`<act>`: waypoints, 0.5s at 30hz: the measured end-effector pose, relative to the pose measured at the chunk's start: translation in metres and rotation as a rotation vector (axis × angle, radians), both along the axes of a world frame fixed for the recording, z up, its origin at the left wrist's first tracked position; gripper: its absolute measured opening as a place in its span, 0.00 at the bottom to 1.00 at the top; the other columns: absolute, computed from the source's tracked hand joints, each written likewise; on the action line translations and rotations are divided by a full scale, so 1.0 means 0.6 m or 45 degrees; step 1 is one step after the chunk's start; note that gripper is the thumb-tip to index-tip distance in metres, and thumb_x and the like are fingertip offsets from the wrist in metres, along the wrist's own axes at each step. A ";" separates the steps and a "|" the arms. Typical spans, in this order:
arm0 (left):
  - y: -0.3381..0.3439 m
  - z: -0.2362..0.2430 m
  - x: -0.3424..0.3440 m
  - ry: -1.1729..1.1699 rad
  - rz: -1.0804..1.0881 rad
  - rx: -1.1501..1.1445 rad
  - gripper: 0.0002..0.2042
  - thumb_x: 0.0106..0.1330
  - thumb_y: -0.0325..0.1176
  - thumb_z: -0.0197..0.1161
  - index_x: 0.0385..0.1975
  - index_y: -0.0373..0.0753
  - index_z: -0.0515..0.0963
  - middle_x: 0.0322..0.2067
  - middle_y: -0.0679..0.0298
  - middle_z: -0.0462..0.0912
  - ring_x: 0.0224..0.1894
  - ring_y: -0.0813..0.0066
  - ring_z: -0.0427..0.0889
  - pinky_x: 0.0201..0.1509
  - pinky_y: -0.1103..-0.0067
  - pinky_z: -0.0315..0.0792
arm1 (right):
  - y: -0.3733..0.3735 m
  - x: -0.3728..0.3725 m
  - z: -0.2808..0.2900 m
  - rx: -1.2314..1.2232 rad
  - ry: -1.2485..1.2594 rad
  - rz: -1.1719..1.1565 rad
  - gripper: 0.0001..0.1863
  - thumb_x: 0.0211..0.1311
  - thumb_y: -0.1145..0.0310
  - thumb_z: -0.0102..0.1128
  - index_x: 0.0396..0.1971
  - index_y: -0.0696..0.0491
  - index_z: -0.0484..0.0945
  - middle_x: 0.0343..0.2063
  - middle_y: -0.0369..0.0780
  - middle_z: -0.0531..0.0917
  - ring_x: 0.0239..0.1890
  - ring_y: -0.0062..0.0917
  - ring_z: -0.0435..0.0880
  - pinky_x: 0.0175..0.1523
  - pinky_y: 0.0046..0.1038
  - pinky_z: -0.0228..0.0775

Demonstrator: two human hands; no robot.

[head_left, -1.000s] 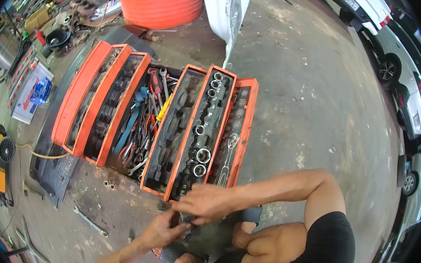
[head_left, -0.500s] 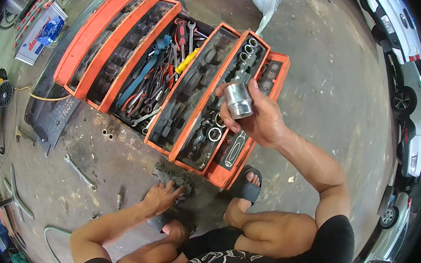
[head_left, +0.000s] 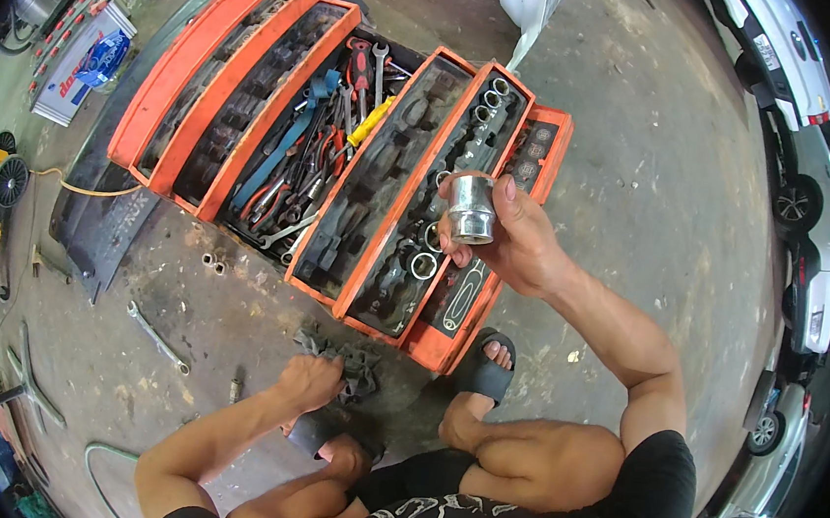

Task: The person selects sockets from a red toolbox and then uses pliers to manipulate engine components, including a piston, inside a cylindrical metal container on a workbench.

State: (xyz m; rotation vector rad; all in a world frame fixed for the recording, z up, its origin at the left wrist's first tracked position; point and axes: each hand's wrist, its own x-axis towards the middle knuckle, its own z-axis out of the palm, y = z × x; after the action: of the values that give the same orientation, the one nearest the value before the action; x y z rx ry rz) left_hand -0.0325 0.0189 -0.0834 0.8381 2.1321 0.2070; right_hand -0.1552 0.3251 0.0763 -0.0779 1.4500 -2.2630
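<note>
Between the thumb and fingers of my right hand [head_left: 515, 243] is a large chrome socket [head_left: 471, 211], raised over the right-hand trays of an orange cantilever toolbox [head_left: 374, 327]. Lower left, my left hand [head_left: 311, 384] is closed at the edge of a crumpled dark grey rag [head_left: 360, 371] near the floor. Its fingertips are partly hidden by the hand. Under my right hand, several sockets and ring-shaped pieces [head_left: 423, 266] sit in the black tray slots. Pliers, wrenches and a yellow-handled tool [head_left: 371, 121] fill the toolbox's middle.
On the floor to the left lie a combination wrench [head_left: 159, 338], two small sockets [head_left: 213, 263], a small metal piece [head_left: 236, 390] and a cross-shaped lug wrench [head_left: 29, 388]. A dark panel [head_left: 105, 242] lies behind the toolbox's left side. Cars [head_left: 808, 284] stand along the far right.
My right hand has tilted the socket more upright and lowered it slightly. My left hand has gone from spread fingers over the rag to a closed grip at its edge.
</note>
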 end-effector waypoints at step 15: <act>-0.003 -0.008 0.004 0.023 -0.042 0.006 0.19 0.65 0.46 0.60 0.41 0.34 0.75 0.30 0.49 0.83 0.34 0.50 0.85 0.38 0.60 0.78 | -0.005 0.008 0.022 0.063 -0.051 0.005 0.30 0.65 0.44 0.59 0.54 0.53 0.70 0.41 0.49 0.84 0.34 0.25 0.84 0.43 0.24 0.76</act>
State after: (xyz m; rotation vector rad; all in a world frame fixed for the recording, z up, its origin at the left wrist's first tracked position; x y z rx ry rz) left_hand -0.0300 0.0169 -0.0883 0.8800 2.1334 0.1878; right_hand -0.1503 0.3223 0.0898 -0.0201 1.4827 -2.2121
